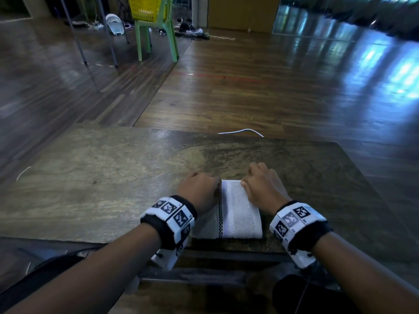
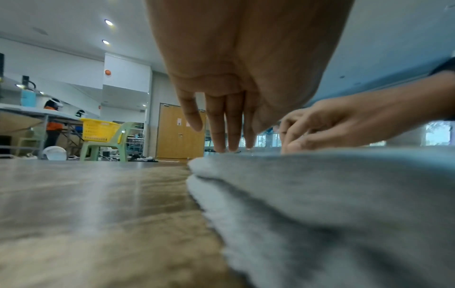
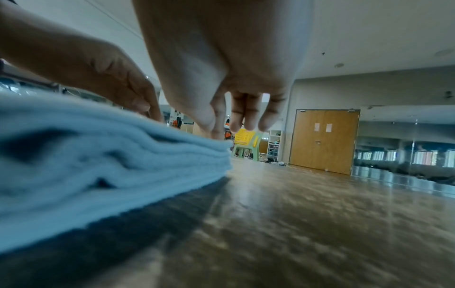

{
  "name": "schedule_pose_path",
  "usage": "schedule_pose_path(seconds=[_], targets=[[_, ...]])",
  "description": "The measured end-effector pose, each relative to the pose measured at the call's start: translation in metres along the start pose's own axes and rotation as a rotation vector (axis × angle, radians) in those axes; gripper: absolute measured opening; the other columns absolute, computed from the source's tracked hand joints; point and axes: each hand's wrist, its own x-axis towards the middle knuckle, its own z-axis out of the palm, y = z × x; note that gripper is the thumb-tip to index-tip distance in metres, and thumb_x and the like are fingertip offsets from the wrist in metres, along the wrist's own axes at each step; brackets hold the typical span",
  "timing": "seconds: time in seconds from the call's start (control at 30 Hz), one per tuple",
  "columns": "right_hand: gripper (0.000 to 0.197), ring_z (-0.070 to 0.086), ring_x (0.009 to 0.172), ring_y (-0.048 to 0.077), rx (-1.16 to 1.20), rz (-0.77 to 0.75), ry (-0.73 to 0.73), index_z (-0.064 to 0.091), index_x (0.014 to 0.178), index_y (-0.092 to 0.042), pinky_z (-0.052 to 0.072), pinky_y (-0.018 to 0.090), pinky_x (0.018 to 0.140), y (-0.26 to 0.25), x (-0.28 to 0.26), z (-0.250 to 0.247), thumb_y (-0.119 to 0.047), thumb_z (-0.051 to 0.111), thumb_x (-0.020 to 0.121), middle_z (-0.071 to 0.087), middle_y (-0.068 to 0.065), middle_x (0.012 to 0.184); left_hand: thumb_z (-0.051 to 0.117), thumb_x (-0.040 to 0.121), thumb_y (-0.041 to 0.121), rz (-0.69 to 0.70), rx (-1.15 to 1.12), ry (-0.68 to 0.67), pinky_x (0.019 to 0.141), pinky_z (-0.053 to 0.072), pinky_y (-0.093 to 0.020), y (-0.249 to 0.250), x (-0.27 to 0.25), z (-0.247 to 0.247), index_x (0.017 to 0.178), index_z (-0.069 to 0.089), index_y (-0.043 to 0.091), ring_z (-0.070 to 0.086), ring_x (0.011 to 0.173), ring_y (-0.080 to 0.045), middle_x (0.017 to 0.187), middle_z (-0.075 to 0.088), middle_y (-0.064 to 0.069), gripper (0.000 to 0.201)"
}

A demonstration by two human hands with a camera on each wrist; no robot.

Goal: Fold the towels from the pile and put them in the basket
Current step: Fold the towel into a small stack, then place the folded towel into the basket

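Note:
A white towel (image 1: 240, 211) with a checkered stripe lies folded into a thick stack near the front edge of the wooden table (image 1: 102, 189). My left hand (image 1: 199, 189) stands over its far left corner, and in the left wrist view its fingers (image 2: 227, 124) point straight down with the tips touching the towel (image 2: 320, 194). My right hand (image 1: 260, 186) rests at the far right corner, thumb on the towel's edge and fingers reaching past it. In the right wrist view the fingers (image 3: 246, 115) hang down beside the layered towel (image 3: 86, 155). The yellow basket (image 1: 145, 7) sits on a green chair far ahead.
The green chair (image 1: 156, 35) stands on the wooden floor beyond the table's far edge. A white cable (image 1: 242, 131) lies just behind that edge. Tripod legs (image 1: 90, 53) and a white fan (image 1: 114, 23) stand at the back left. A wooden double door (image 3: 325, 140) is behind.

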Motion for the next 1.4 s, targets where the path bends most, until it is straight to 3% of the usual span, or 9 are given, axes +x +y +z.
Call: schedule_pose_path(seconds=[0.1, 0.2, 0.33, 0.67, 0.8, 0.97, 1.13, 1.27, 1.4], targets=[[0.046, 0.038, 0.122, 0.023, 0.090, 0.086, -0.139, 0.051, 0.125, -0.015, 0.035, 0.041, 0.097, -0.013, -0.012, 0.003, -0.042, 0.027, 0.098, 0.045, 0.004, 0.132, 0.026, 0.097, 0.034, -0.099, -0.024, -0.102, 0.107, 0.029, -0.038, 0.012, -0.013, 0.018, 0.117, 0.051, 0.012, 0.046, 0.123, -0.023, 0.130, 0.053, -0.009, 0.040], [0.056, 0.025, 0.138, 0.022, 0.207, 0.169, -0.210, 0.026, 0.144, -0.019, 0.027, 0.043, 0.108, -0.021, -0.025, 0.010, -0.049, 0.023, 0.097, 0.028, 0.002, 0.152, 0.020, 0.098, 0.040, -0.189, -0.047, -0.192, 0.118, 0.012, -0.043, 0.015, -0.020, 0.037, 0.146, 0.019, 0.008, 0.012, 0.145, -0.021, 0.156, 0.016, -0.011, 0.058], [0.065, 0.006, 0.146, 0.021, 0.221, 0.243, -0.271, 0.008, 0.150, -0.021, 0.013, 0.044, 0.116, -0.030, -0.035, 0.027, -0.055, 0.019, 0.096, -0.001, 0.001, 0.160, 0.018, 0.098, 0.043, -0.222, -0.157, -0.180, 0.119, 0.000, -0.048, 0.018, -0.025, 0.045, 0.149, 0.000, 0.013, -0.008, 0.146, -0.017, 0.159, -0.006, -0.004, 0.063], [0.064, -0.010, 0.147, 0.019, 0.249, 0.248, -0.276, -0.002, 0.150, -0.022, -0.001, 0.047, 0.118, -0.027, -0.030, 0.035, -0.053, 0.014, 0.096, -0.013, -0.004, 0.159, 0.012, 0.096, 0.045, -0.297, -0.114, -0.131, 0.117, -0.008, -0.052, 0.001, -0.024, 0.048, 0.149, -0.005, 0.016, -0.014, 0.145, -0.015, 0.158, -0.013, 0.000, 0.062], [0.059, 0.007, 0.145, 0.024, 0.291, 0.291, -0.222, 0.014, 0.148, -0.017, 0.009, 0.047, 0.116, -0.017, -0.031, 0.020, -0.045, 0.026, 0.097, 0.006, 0.002, 0.159, 0.013, 0.097, 0.042, -0.394, -0.074, -0.135, 0.117, -0.006, -0.053, -0.010, -0.029, 0.041, 0.149, 0.004, 0.012, -0.002, 0.147, -0.019, 0.159, 0.003, -0.005, 0.061], [0.040, 0.037, 0.123, 0.031, 0.356, 0.496, -0.270, 0.066, 0.104, -0.022, 0.027, 0.046, 0.101, -0.001, -0.031, 0.002, -0.050, 0.042, 0.089, 0.053, 0.009, 0.125, 0.035, 0.092, 0.041, -0.497, -0.150, -0.035, 0.105, 0.029, -0.045, -0.014, -0.037, 0.025, 0.119, 0.051, 0.013, 0.045, 0.119, -0.026, 0.126, 0.052, -0.008, 0.043], [0.041, 0.054, 0.084, 0.024, 0.638, 0.571, -0.376, 0.050, 0.051, -0.018, 0.039, 0.040, 0.085, 0.000, -0.024, 0.006, -0.050, 0.053, 0.077, 0.063, 0.002, 0.074, 0.047, 0.087, 0.043, -0.582, -0.384, -0.165, 0.086, 0.045, -0.037, -0.012, -0.037, 0.018, 0.087, 0.059, 0.013, 0.058, 0.092, -0.025, 0.094, 0.063, -0.006, 0.033], [0.033, 0.050, 0.060, 0.012, 0.817, 0.590, -0.434, 0.049, 0.058, -0.014, 0.034, 0.026, 0.054, -0.006, -0.026, -0.011, -0.032, 0.055, 0.085, 0.054, -0.001, 0.065, 0.052, 0.088, 0.033, -0.543, -0.522, -0.178, 0.057, 0.036, -0.026, -0.015, -0.037, 0.014, 0.056, 0.044, 0.016, 0.050, 0.063, -0.020, 0.060, 0.048, -0.001, 0.037], [0.021, 0.059, 0.088, 0.017, 1.165, 0.644, -0.379, 0.062, 0.094, -0.004, 0.045, 0.028, 0.072, -0.011, -0.038, -0.023, -0.022, 0.052, 0.090, 0.064, 0.006, 0.096, 0.052, 0.090, 0.021, -0.570, -0.719, -0.097, 0.047, 0.025, -0.026, -0.007, -0.045, 0.003, 0.050, 0.035, 0.014, 0.034, 0.047, -0.014, 0.050, 0.035, 0.000, 0.044]])
